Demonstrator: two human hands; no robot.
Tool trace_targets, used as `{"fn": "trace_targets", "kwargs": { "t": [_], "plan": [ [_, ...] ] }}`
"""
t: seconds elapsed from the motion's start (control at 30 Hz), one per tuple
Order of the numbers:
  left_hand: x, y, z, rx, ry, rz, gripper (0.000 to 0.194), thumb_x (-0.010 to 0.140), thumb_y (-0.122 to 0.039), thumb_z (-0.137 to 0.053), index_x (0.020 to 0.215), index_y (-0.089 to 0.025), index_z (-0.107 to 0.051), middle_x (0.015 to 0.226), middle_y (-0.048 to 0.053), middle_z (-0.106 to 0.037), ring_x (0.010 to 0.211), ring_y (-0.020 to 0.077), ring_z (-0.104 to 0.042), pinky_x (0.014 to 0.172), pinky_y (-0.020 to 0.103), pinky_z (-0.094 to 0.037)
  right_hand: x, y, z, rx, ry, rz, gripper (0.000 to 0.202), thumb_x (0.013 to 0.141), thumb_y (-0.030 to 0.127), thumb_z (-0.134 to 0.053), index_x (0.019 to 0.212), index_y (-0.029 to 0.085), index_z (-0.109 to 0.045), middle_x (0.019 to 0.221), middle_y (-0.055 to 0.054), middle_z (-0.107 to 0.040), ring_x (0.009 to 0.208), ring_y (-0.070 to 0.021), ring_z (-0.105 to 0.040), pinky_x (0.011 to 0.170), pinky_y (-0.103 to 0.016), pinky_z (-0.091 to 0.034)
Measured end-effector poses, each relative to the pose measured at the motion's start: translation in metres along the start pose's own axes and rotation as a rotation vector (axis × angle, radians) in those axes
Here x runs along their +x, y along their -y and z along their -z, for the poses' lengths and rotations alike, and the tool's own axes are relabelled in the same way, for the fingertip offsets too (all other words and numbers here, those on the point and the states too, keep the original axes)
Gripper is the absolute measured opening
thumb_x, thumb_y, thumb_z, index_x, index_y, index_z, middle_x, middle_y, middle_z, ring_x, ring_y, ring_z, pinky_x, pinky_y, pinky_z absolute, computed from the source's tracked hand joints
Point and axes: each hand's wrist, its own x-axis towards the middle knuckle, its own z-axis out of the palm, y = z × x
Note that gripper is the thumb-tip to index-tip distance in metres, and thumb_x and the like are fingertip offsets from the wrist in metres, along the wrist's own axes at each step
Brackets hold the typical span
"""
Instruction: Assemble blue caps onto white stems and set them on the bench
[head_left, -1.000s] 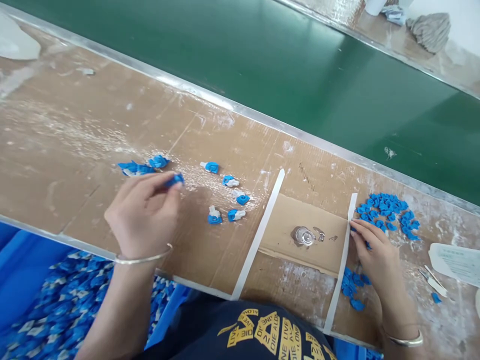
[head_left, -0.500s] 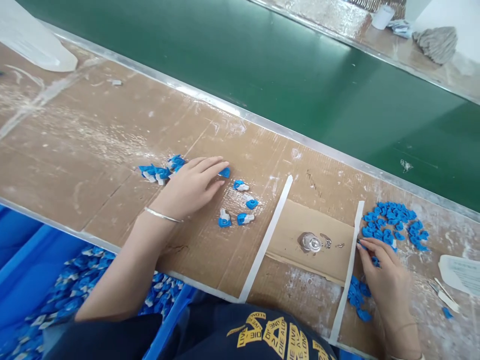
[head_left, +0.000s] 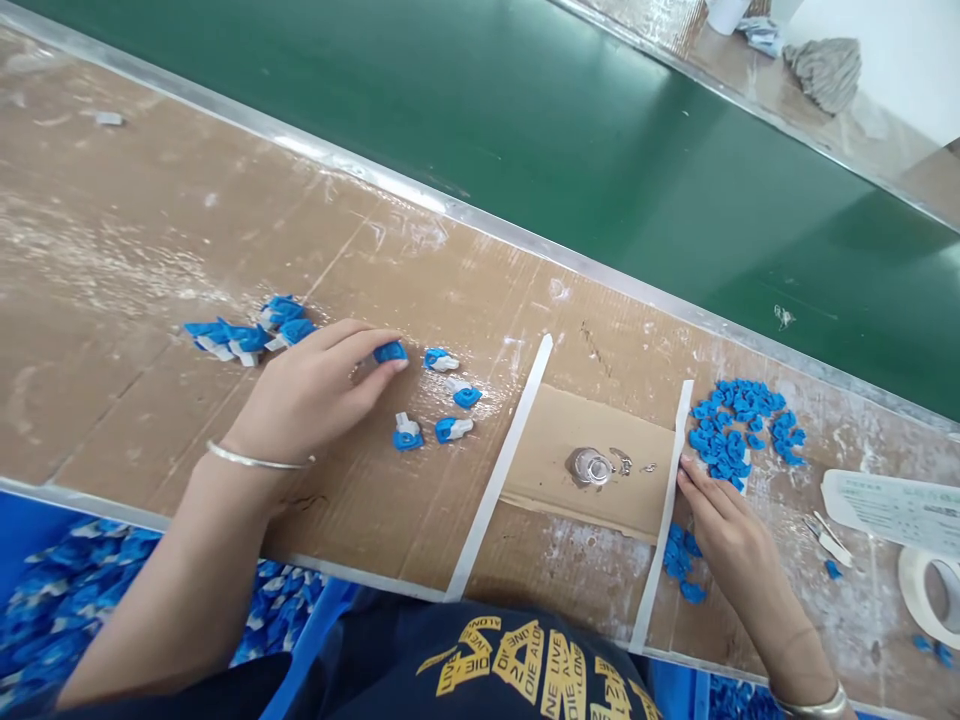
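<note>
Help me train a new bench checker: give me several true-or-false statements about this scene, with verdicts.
1. The left hand has a blue piece between its thumb and fingers. True.

2. The small clear dish stands left of both white tape strips. False: it is between them, on the cardboard sheet.

3. Four loose blue-and-white pieces lie between the left hand and the left strip. True.

4. The tape roll is left of the cardboard sheet. False: it is to the right.

5. A wrinkled gray cloth lies beyond the green belt. True.
</note>
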Motion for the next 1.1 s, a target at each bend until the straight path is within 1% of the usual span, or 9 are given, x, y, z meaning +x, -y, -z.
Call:
{"fn": "trace_targets", "kwargs": {
  "t": [0.1, 0.17, 0.23, 0.3, 0.43, 0.57, 0.83, 0.97, 1.1],
  "plan": [
    [-0.019, -0.02, 0.007, -0.239, -0.138, 0.098, 0.026, 0.092, -0.035, -0.06, 0.105, -0.015, -0.071, 0.106, 0.011, -0.074, 0.096, 0.0235, -0.069, 0.093, 0.039, -0.054, 0.006, -0.004, 0.004, 0.05, -0.049, -0.027, 0.028, 0.104, 0.007, -0.035, 0.12, 0.007, -0.058, 0.124, -0.02, -0.063, 0.105, -0.0312, -0.064, 0.086, -0.044, -0.053],
    [-0.034, -0.04, 0.008, -0.533, -0.162, 0.239, 0.019, 0.086, -0.029, -0.07, 0.103, -0.02, -0.073, 0.101, 0.006, -0.076, 0.089, 0.0199, -0.069, 0.088, 0.034, -0.056, 0.012, 0.0, 0.011, 0.124, -0.113, -0.109, 0.022, 0.107, 0.016, -0.043, 0.119, 0.011, -0.06, 0.115, -0.016, -0.067, 0.099, -0.0293, -0.065, 0.083, -0.043, -0.053],
    [-0.049, -0.062, 0.004, -0.939, -0.081, 0.388, 0.02, 0.083, -0.022, -0.074, 0.103, -0.026, -0.075, 0.097, 0.001, -0.077, 0.083, 0.0166, -0.071, 0.08, 0.028, -0.059, 0.022, 0.011, 0.021, 0.261, -0.181, -0.231, 0.021, 0.107, 0.024, -0.05, 0.123, 0.015, -0.06, 0.11, -0.011, -0.068, 0.094, -0.0259, -0.065, 0.08, -0.039, -0.053],
    [-0.06, -0.084, -0.007, -1.32, 0.049, 0.466, 0.021, 0.082, -0.021, -0.077, 0.102, -0.028, -0.077, 0.092, 0.0, -0.078, 0.077, 0.0157, -0.072, 0.073, 0.025, -0.06, 0.035, 0.028, 0.03, 0.46, -0.218, -0.312, 0.024, 0.105, 0.024, -0.055, 0.129, 0.02, -0.058, 0.112, -0.008, -0.068, 0.095, -0.0227, -0.064, 0.08, -0.035, -0.053],
    [-0.07, -0.114, -0.03, -1.719, 0.272, 0.533, 0.02, 0.079, -0.025, -0.084, 0.098, -0.025, -0.079, 0.087, 0.004, -0.079, 0.075, 0.0158, -0.072, 0.07, 0.022, -0.06, 0.062, 0.057, 0.029, 0.735, -0.226, -0.233, 0.041, 0.103, 0.015, -0.057, 0.141, 0.028, -0.05, 0.118, -0.003, -0.068, 0.105, -0.0205, -0.061, 0.088, -0.033, -0.054],
    [-0.074, -0.125, -0.04, -1.825, 0.439, 0.567, 0.024, 0.077, -0.027, -0.086, 0.099, -0.021, -0.079, 0.087, 0.005, -0.078, 0.074, 0.0137, -0.071, 0.074, 0.021, -0.057, 0.078, 0.063, 0.017, 0.723, -0.212, -0.194, 0.047, 0.103, 0.013, -0.056, 0.146, 0.029, -0.046, 0.119, -0.002, -0.069, 0.104, -0.0201, -0.062, 0.088, -0.033, -0.055],
    [-0.079, -0.125, -0.046, -1.785, 0.448, 0.645, 0.028, 0.076, -0.029, -0.086, 0.1, -0.017, -0.076, 0.086, 0.006, -0.076, 0.074, 0.0153, -0.069, 0.076, 0.026, -0.055, 0.082, 0.071, 0.012, 0.733, -0.203, -0.219, 0.047, 0.101, 0.014, -0.057, 0.144, 0.032, -0.049, 0.115, -0.003, -0.071, 0.097, -0.0221, -0.066, 0.08, -0.035, -0.06],
    [-0.08, -0.132, -0.05, -1.841, 0.466, 0.666, 0.036, 0.077, -0.032, -0.085, 0.105, -0.016, -0.07, 0.091, 0.007, -0.075, 0.079, 0.0196, -0.072, 0.077, 0.032, -0.056, 0.074, 0.088, 0.012, 1.039, -0.269, -0.388, 0.038, 0.1, 0.018, -0.062, 0.135, 0.029, -0.056, 0.115, -0.007, -0.071, 0.104, -0.0247, -0.068, 0.084, -0.039, -0.062],
    [-0.078, -0.144, -0.051, -1.921, 0.493, 0.631, 0.04, 0.078, -0.032, -0.085, 0.11, -0.019, -0.064, 0.095, 0.005, -0.073, 0.081, 0.0192, -0.072, 0.076, 0.03, -0.055, 0.068, 0.105, 0.016, 1.327, -0.326, -0.56, 0.028, 0.1, 0.034, -0.065, 0.127, 0.026, -0.059, 0.107, -0.011, -0.073, 0.098, -0.0277, -0.072, 0.08, -0.041, -0.064]
  ]
}}
